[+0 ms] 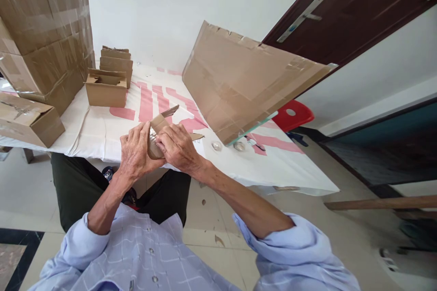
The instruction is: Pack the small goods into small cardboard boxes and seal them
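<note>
Between my two hands, at the table's front edge, is a small cardboard box (159,123) with some of its flaps sticking out. A strip of shiny clear tape (152,135) shows on its near side. My left hand (135,150) is wrapped round the box's left side, with the thumb along its lower edge. My right hand (177,146) is closed at the box's right side, fingers bent against the taped face. Whether those fingers pinch the tape or only press on the cardboard is hidden.
Several small open boxes (106,93) stand at the back left, beside a tall taped stack of cartons (51,41). A closed box (30,118) lies at the left edge. A large cardboard sheet (246,72) leans at the right. A red stool (293,116) is behind the table (290,168).
</note>
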### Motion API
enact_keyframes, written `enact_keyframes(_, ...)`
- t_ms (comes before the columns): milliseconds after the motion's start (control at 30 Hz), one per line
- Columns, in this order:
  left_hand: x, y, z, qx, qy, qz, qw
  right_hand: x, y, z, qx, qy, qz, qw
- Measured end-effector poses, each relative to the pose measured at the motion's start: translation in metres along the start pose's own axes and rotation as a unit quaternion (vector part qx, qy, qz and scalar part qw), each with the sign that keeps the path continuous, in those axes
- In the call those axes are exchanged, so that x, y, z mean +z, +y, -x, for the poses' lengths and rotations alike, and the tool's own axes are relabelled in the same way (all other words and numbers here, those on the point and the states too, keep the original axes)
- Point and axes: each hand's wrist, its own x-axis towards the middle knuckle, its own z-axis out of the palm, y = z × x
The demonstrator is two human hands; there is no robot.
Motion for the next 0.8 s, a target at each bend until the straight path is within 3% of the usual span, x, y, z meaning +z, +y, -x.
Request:
enact_keyframes(167, -0.001, 0.001, 0.000, -0.004, -0.005, 0.003, 1.000, -0.008, -0.001, 0.005, 0.036, 0.021, -0.112, 0.993)
enact_keyframes(300, -0.002, -0.004, 0.000, -0.012, -0.003, 0.001, 1.000, -0.026, -0.007, 0.000, 0.114, 0.082, -0.236, 0.962)
enact_keyframes(367, -0.003, -0.010, 0.001, -0.015, -0.001, 0.001, 1.000, -0.036, -0.010, -0.003, 0.175, 0.094, -0.315, 0.928)
enact_keyframes(467, -0.005, -0.019, 0.002, -0.019, 0.014, 0.004, 1.000, -0.047, -0.012, -0.005, 0.272, 0.083, -0.432, 0.856)
enact_keyframes(567, -0.008, -0.031, 0.003, -0.021, 0.028, 0.013, 0.999, -0.053, -0.013, -0.006, 0.321, 0.085, -0.499, 0.800)
enact_keyframes(700, -0.016, -0.047, 0.004, -0.036, 0.029, 0.038, 0.998, -0.055, -0.002, -0.001, 0.334, 0.116, -0.499, 0.791)
enact_keyframes(800, -0.024, -0.060, 0.005, -0.056, 0.032, 0.057, 0.996, -0.049, 0.024, 0.017, 0.359, 0.140, -0.460, 0.800)
